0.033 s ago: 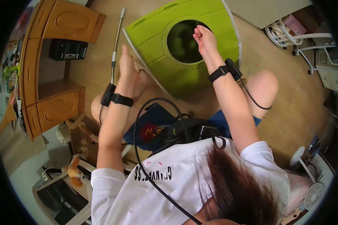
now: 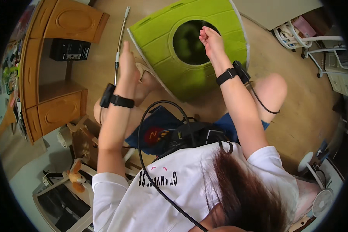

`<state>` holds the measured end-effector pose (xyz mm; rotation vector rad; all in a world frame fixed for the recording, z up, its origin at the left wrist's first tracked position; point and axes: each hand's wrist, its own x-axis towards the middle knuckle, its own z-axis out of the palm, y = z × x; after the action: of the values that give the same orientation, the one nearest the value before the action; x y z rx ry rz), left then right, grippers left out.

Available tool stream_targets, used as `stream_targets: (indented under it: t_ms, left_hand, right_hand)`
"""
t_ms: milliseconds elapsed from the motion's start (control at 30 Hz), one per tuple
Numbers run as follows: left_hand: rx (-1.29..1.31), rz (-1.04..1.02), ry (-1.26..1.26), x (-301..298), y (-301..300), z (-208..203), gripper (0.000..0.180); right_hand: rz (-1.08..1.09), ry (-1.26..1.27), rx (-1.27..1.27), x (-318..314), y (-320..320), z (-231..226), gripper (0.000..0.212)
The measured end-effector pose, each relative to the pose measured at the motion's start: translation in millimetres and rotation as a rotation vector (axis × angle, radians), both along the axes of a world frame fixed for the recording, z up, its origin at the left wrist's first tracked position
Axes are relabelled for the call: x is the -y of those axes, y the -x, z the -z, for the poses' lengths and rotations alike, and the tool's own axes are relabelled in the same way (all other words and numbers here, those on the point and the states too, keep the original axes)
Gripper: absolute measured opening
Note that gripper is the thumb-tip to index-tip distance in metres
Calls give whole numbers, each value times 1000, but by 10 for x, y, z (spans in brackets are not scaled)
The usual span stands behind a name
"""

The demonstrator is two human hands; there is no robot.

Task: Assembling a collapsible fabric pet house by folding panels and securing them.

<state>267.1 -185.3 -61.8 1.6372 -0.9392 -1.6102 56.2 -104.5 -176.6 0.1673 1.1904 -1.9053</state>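
Note:
My left hand (image 2: 128, 63) is held out on the left with its fingers stretched, beside a long metal pole (image 2: 118, 52) that lies on the floor. It appears to hold nothing. My right hand (image 2: 212, 41) is over the right edge of the round dark opening (image 2: 187, 44) in a lime-green box-like piece with pale edging (image 2: 154, 42). Its fingers are curled together; whatever they may hold is hidden. Black straps with small dark devices circle both wrists. Inside the opening, dim shapes are too dark to name.
A wooden desk (image 2: 58, 92) with a black computer case (image 2: 70, 50) stands at left. At right are a white wheeled rack (image 2: 317, 40) and a fan (image 2: 323, 203). A black cable (image 2: 140, 147) loops in front of my body. My bent legs flank the green box.
My left hand has shifted slightly left and farther out, uncovering more of my foot beside it. My right hand stays almost in place.

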Motion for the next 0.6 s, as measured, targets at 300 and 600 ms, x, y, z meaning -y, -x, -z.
stream_targets:
  t_ms: [300,600]
  left_hand:
    - [645,889,659,700,-49,-197,74]
    - [908,1070,757,987,-86,286,83]
  right_hand:
    - [-428,106,-200,210,-220,-204,21]
    - [36,29,-11,212,-131,49,16]
